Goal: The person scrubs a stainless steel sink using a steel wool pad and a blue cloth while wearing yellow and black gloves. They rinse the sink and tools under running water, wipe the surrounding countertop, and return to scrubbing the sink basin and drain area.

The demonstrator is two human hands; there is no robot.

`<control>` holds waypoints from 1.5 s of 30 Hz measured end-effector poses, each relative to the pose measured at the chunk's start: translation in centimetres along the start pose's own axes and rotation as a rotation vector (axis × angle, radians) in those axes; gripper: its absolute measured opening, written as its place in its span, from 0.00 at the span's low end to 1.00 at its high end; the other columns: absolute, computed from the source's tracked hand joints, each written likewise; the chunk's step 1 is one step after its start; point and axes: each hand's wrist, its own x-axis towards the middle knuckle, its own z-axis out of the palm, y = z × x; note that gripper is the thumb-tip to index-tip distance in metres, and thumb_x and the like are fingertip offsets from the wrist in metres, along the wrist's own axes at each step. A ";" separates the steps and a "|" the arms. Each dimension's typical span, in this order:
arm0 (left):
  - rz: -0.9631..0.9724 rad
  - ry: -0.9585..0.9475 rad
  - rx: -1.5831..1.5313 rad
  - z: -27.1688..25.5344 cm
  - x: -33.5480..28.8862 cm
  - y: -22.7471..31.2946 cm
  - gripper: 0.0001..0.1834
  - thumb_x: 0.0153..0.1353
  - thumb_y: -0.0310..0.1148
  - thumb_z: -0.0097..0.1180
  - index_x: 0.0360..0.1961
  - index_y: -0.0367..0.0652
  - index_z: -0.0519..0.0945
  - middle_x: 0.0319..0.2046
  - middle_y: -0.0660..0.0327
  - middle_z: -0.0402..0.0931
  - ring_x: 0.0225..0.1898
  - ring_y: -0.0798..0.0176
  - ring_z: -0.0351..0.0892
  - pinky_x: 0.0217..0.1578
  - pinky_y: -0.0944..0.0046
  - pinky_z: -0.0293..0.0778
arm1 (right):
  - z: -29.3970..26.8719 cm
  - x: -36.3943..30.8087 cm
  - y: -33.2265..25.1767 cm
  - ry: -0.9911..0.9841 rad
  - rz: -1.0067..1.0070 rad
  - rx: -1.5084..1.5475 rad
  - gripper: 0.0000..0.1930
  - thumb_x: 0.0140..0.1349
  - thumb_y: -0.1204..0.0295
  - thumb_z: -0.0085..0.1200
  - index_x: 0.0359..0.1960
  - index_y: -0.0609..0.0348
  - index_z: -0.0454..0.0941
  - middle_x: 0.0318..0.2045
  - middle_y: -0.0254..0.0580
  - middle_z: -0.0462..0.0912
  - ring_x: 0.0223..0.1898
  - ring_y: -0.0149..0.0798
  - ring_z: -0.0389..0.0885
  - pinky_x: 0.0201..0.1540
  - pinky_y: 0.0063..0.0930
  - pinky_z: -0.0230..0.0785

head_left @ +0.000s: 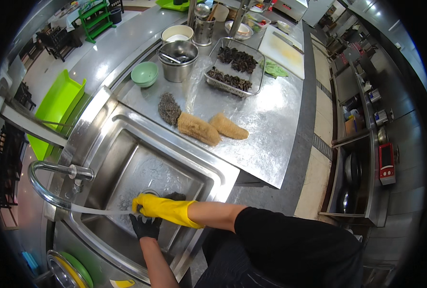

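Both my hands are over the stainless steel sink. My left hand, in a black glove, has its fingers apart just below the other hand, seeming to touch it. My right hand wears a long yellow rubber glove. Its fingers bend downward at the left end and are partly hidden, so I cannot tell if they hold anything. From the curved tap a white stream of water runs to both hands. Behind the yellow glove lies the drain, next to a dark patch I cannot make out.
On the steel counter beyond are two tan scrubbing cloths, a steel wool scrubber, green bowls, a metal pot and a wire basket of dark fungus. A knife lies on the white cutting board.
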 end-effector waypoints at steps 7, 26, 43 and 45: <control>0.186 -0.514 0.217 -2.1 4.5 -0.2 0.23 0.62 0.42 0.43 0.57 0.47 0.66 0.56 0.59 0.66 0.56 0.57 0.66 0.54 0.53 0.64 | 0.7 -2.1 -4.0 0.297 -0.188 0.128 0.16 0.45 0.75 0.56 0.39 0.51 0.80 0.36 0.45 0.81 0.40 0.48 0.77 0.45 0.37 0.67; 0.280 -0.354 0.004 -1.5 5.5 1.0 0.25 0.64 0.52 0.42 0.51 0.44 0.73 0.46 0.59 0.74 0.44 0.58 0.75 0.44 0.60 0.71 | 4.8 -2.4 0.8 0.322 -0.196 0.245 0.20 0.49 0.68 0.62 0.44 0.59 0.73 0.55 0.56 0.69 0.57 0.57 0.64 0.59 0.41 0.55; 0.294 -0.514 0.137 -1.6 1.1 -0.1 0.24 0.66 0.49 0.38 0.55 0.46 0.69 0.49 0.61 0.73 0.51 0.59 0.72 0.52 0.62 0.66 | 3.7 0.0 -1.7 0.308 0.131 0.161 0.19 0.55 0.62 0.54 0.43 0.63 0.74 0.41 0.56 0.78 0.47 0.57 0.74 0.49 0.40 0.65; 0.284 -0.305 0.237 -1.4 0.4 -0.1 0.24 0.66 0.48 0.39 0.56 0.45 0.68 0.50 0.60 0.72 0.52 0.59 0.71 0.53 0.62 0.66 | 4.2 0.7 0.1 0.296 0.226 0.322 0.20 0.57 0.60 0.52 0.43 0.63 0.75 0.42 0.57 0.78 0.46 0.58 0.74 0.47 0.39 0.66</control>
